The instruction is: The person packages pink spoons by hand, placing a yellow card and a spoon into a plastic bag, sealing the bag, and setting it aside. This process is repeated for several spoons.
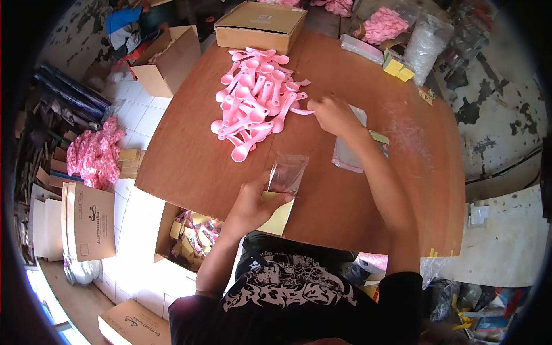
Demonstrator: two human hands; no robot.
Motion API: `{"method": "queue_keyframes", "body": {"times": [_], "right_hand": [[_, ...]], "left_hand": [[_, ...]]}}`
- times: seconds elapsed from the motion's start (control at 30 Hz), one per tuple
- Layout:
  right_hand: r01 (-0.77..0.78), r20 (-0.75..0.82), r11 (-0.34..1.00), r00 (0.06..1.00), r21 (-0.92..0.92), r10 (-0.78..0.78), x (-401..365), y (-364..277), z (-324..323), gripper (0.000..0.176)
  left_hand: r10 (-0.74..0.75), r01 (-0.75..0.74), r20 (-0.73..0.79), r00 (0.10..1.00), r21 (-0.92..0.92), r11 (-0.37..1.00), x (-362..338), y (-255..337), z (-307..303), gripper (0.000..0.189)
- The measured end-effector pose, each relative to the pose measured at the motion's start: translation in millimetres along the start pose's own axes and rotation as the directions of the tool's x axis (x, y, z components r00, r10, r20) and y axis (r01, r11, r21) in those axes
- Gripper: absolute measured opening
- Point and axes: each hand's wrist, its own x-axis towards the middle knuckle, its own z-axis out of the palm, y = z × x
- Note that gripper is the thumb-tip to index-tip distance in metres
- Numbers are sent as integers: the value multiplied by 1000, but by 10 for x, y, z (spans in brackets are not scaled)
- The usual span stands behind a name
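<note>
Near the table's front edge my left hand (256,204) holds a yellow card (277,214) and a clear plastic bag (287,172) between thumb and fingers. The bag's clear part lies beyond the thumb, over the wooden table (190,138). Farther out, my right hand (333,115) is closed on the handle end of a pink spoon (301,111), at the right side of a heap of pink spoons (253,103). A stack of clear bags (348,155) lies partly under my right forearm.
A closed cardboard box (261,26) stands at the table's far edge. Small yellow boxes (398,66) and a clear plastic roll (426,46) are at the far right. An open box of packets (192,236) sits below the table's left edge. A person (123,29) is at the far left.
</note>
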Motion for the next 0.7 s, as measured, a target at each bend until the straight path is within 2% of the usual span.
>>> {"method": "queue_keyframes", "body": {"times": [0.03,0.07,0.1,0.13,0.17,0.23,0.27,0.33,0.4,0.47,0.6,0.67,0.7], "right_hand": [[-54,-20,987,998,152,58,-82,-27,-135,16],[-56,-16,986,998,157,60,-148,-82,-307,16],[-142,-35,890,984,434,174,-216,-140,-495,29],[-200,-21,711,957,674,289,-284,-198,-638,43],[-205,-18,709,956,675,293,-358,-259,-722,43],[31,-199,355,873,934,446,-509,-390,-857,62],[28,-197,355,870,935,452,-572,-463,-961,62],[49,-166,248,862,968,478,-691,-614,-1153,67],[14,-139,247,856,969,498,-787,-696,-1192,61],[-17,-73,172,862,985,501,-843,-755,-1177,61],[-80,32,80,877,994,479,-907,-830,-1131,56],[-80,34,78,879,994,476,-917,-864,-1091,54],[-89,24,116,879,989,476,-919,-881,-1074,54]], "left_hand": [[13,-13,3,1000,-19,1000,6,-4,6,52],[27,-26,8,1000,-37,999,11,-7,11,53],[20,-20,12,1000,-38,999,15,-1,16,53],[33,-32,28,999,-21,999,23,12,23,54],[46,-46,44,998,-5,999,35,20,35,54],[29,-25,81,996,-55,998,70,25,90,55],[16,-5,114,993,-102,995,84,29,116,56],[2,19,172,985,-118,993,95,73,153,57],[-8,39,228,974,-133,990,107,103,198,58],[9,26,247,969,-139,990,111,119,245,61],[69,-31,219,973,-173,984,126,147,306,57],[142,-123,188,972,-108,987,138,112,323,50],[142,-123,189,972,-108,986,137,125,329,50]]}}
